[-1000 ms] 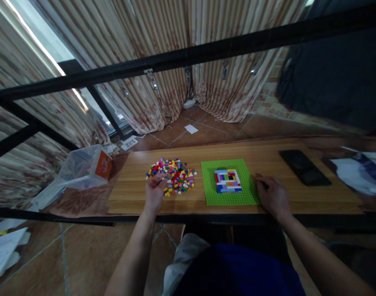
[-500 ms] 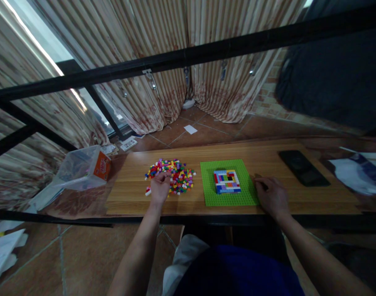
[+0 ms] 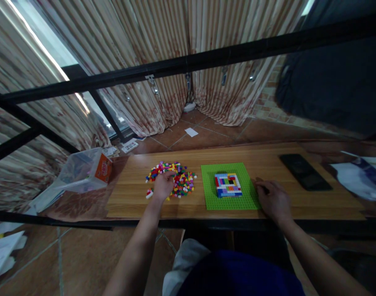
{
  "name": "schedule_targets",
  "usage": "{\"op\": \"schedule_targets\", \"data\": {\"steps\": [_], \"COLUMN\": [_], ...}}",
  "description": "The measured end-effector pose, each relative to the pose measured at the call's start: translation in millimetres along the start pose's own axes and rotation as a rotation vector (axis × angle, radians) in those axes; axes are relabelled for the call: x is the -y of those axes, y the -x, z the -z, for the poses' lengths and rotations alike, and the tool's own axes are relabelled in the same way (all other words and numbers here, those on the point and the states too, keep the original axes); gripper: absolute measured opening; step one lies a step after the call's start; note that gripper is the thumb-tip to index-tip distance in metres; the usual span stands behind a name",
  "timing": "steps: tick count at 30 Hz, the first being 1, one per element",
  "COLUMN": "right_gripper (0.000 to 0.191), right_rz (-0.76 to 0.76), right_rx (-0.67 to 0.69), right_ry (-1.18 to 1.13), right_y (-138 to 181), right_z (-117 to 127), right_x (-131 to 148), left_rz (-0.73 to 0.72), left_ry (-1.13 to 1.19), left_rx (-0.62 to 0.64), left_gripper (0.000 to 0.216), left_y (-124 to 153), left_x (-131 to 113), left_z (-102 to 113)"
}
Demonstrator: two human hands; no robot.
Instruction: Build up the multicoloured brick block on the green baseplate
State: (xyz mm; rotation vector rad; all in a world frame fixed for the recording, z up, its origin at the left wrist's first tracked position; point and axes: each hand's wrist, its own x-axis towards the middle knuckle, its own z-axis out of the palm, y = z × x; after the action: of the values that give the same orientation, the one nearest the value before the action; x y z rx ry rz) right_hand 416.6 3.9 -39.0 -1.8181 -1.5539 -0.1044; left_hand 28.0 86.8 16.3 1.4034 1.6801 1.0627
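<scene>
Overlapping the toy-brick pile (image 3: 184, 181) left of centre: left hand (image 3: 163, 186); fingertips hidden, grip cannot be told. Right hand (image 3: 273, 200) curled at right edge of green baseplate (image 3: 211, 199), grip unclear, perhaps steadying it; brick build (image 3: 228, 185) sits thereon, right of centre, likely stud-anchored.

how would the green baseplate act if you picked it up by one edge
The green baseplate looks thin and broad, so it may flex slightly. The brick build sits low and wide on it, so toppling seems unlikely, though it could slide if not pressed on firmly.
</scene>
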Motion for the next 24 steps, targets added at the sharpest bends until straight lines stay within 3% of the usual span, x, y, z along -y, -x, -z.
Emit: {"op": "schedule_targets", "data": {"steps": [9, 15, 20, 24], "right_gripper": [0.029, 0.032, 0.03, 0.028], "right_rz": [0.0, 0.021, 0.001, -0.025], "right_rx": [0.002, 0.004, 0.012, 0.013], "right_ry": [0.013, -0.003, -0.041, -0.055], "right_y": [1, 1, 0, -2], "right_z": [1, 1, 2, 4], "right_x": [0, 0, 3, 8], "left_rz": [-0.038, -0.031, 0.088, 0.118], "left_ry": [0.088, 0.225, 0.427, 0.506], "left_rx": [0.004, -0.025, 0.028, 0.159], "left_gripper": [0.016, 0.014, 0.026, 0.03], "left_y": [-1, 17, 47, 71], "left_x": [-6, -14, -21, -36], "left_z": [4, 4, -17, -45]}}
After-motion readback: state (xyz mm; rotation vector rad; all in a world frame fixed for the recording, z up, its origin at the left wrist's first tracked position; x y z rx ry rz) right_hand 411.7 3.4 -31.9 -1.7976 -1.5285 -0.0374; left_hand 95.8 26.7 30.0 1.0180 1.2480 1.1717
